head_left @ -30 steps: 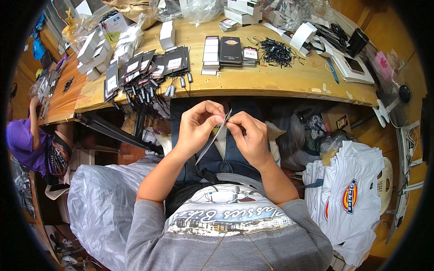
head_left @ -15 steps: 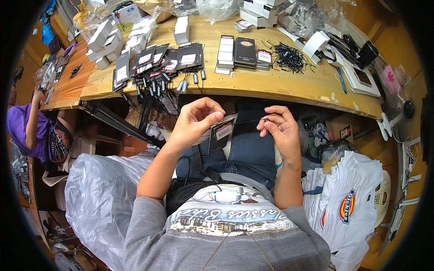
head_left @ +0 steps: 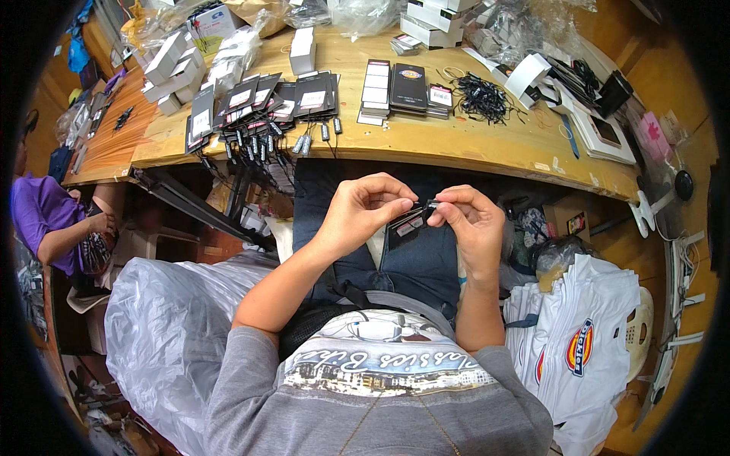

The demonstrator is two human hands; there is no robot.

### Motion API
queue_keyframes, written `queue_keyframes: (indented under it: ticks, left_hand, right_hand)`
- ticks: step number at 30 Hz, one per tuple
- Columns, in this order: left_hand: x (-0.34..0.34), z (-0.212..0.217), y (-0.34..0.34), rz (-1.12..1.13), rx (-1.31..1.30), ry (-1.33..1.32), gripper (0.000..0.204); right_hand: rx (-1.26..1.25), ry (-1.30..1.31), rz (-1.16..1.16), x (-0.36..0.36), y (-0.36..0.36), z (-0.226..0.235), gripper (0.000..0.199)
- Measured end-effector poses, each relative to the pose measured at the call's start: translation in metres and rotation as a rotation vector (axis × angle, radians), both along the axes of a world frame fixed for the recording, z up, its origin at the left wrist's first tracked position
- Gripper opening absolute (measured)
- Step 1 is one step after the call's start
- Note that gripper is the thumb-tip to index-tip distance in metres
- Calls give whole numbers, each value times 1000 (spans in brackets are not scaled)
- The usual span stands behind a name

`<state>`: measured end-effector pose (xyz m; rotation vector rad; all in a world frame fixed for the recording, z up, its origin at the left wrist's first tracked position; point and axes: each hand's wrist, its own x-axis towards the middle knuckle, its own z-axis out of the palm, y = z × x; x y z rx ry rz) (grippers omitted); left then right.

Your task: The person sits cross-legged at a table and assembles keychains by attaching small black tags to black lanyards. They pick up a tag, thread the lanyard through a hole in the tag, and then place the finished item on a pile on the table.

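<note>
Above my lap, my left hand [head_left: 365, 209] pinches the top of a small bunch of hang tags [head_left: 407, 229], black with a white label. Close beside it, the thumb and forefinger of my right hand [head_left: 473, 220] are closed on the small black plastic end of a tag string [head_left: 431, 204]. My fingers cover part of the string. On the table ahead lies a heap of black tags [head_left: 313, 99] with their strings hanging over the front edge. Right of it are a stack of black tags [head_left: 408, 87], a stack of white tags [head_left: 376, 91] and a tangle of black strings [head_left: 487, 99].
White boxes [head_left: 432, 32] and clear plastic bags crowd the wooden table's [head_left: 487, 156] back. A phone [head_left: 606, 131] lies at its right. A big plastic bag [head_left: 171, 334] stands left of me, folded white shirts [head_left: 578, 334] at right. Another person in purple [head_left: 46, 216] sits far left.
My hands have come together: the left moved right with the tags, and the right now holds the string's end close to them. The other person's arm has lowered toward the lap.
</note>
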<state>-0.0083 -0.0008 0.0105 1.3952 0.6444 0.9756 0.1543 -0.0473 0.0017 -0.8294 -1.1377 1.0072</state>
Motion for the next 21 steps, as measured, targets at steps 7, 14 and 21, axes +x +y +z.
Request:
queue_keyframes:
  ticks: [7, 14, 21]
  left_hand:
    - [0, 5, -2, 21, -39, 30, 14]
    - [-1, 5, 1, 28, 53, 78, 16]
    - [1, 8, 1, 38, 192, 168, 17]
  right_hand:
    - [120, -173, -106, -6, -1, 5, 8]
    - [129, -281, -140, -6, -3, 10, 8]
    - [122, -331, -135, -6, -2, 10, 7]
